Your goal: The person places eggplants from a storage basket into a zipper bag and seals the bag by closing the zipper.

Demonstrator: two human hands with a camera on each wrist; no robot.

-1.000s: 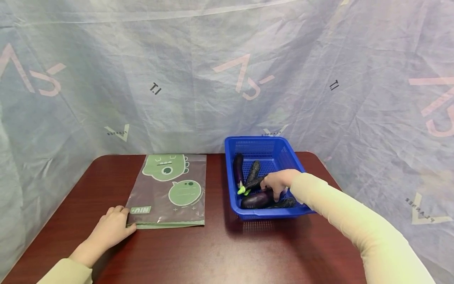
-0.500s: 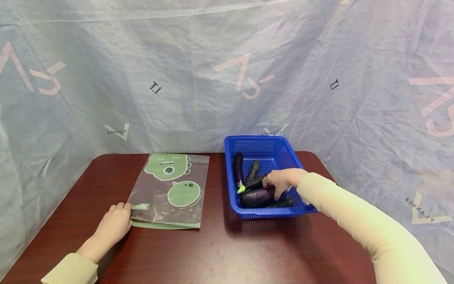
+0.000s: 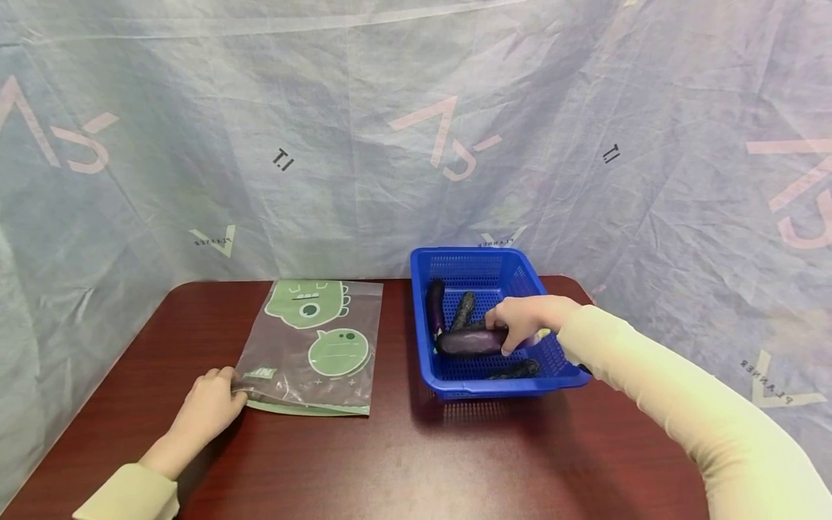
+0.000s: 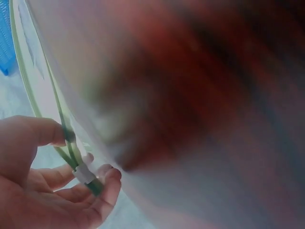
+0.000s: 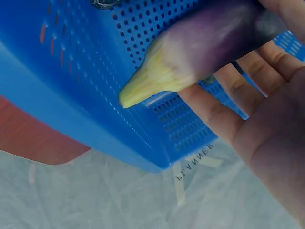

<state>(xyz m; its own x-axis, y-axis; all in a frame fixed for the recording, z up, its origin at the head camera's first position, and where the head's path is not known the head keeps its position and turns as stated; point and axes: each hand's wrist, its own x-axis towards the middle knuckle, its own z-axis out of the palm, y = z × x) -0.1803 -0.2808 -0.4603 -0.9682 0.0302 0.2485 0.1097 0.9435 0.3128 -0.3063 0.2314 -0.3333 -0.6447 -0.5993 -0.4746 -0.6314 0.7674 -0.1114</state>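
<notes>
Partly curled hands [image 3: 209, 406] [image 3: 521, 318], left pinching bag [image 3: 289, 354], right eggplant [image 3: 471, 343]

the eggplant [image 3: 471, 342] on top is deep purple, paling through mauve to yellow-green at its stem end; the slimmer eggplant [image 3: 435, 303] is nearly black-purple. the bumpy vegetables [image 3: 464, 310] are mottled blackish. the basket [image 3: 494, 388] is bright blue, patterned with rows of small holes. the clear bag [image 3: 295, 354] carries green cartoon prints [image 3: 338, 352] outlined in white and a green strip [image 3: 305, 411]; its slider [image 4: 84, 173] is white. the table [image 3: 429, 462] is reddish brown, the backdrop [image 3: 351, 202] bluish grey with pink marks [image 3: 442, 130] and black letters [image 3: 284, 160], the sleeves [image 3: 676, 412] pale cream-yellow
</notes>
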